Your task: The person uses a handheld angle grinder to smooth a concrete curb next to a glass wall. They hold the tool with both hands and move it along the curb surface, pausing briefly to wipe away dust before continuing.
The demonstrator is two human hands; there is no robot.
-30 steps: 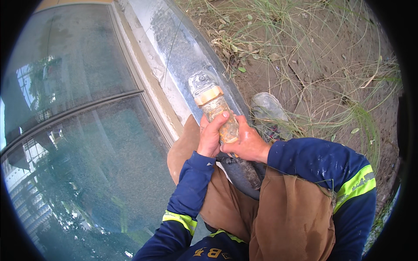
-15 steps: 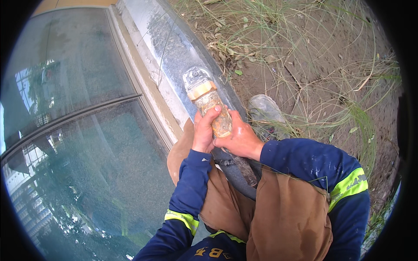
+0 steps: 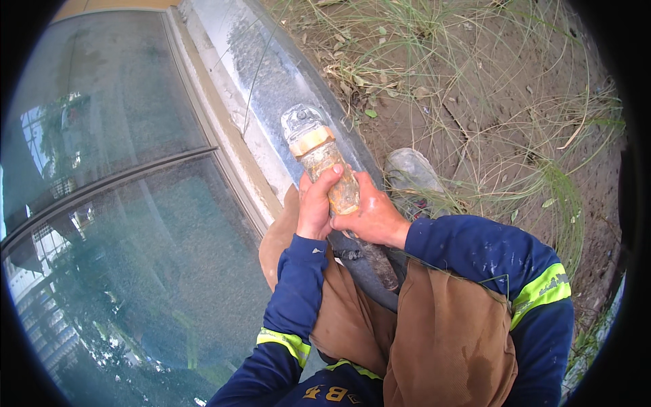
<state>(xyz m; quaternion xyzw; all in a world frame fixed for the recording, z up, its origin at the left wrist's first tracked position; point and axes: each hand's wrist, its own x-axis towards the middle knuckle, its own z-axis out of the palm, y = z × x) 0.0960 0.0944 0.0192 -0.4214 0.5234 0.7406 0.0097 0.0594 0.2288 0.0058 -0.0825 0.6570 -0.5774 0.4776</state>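
Note:
An angle grinder [image 3: 319,161], crusted with dust and with an orange-yellow collar behind its metal head, rests head-first over the grey stone ledge [image 3: 268,64]. My left hand [image 3: 316,203] is closed round its left side, thumb on top. From the right, my right hand [image 3: 373,211] wraps the same body, its fingers partly hidden. The disc under the head is out of sight. Below my hands, a dirty dark rod-like part [image 3: 380,266] runs back between my knees, over the ledge.
Left of the ledge are dusty glass panes [image 3: 156,251] in a dark frame, reflecting trees. To the right lies bare soil [image 3: 502,129] with long grass [image 3: 563,197] and dry leaves. A dusty shoe-like grey shape [image 3: 412,169] lies beside the ledge. My brown-trousered knees [image 3: 451,325] flank it.
The grinder's head has shifted very slightly to the left along with the whole view. Both hands keep the same hold.

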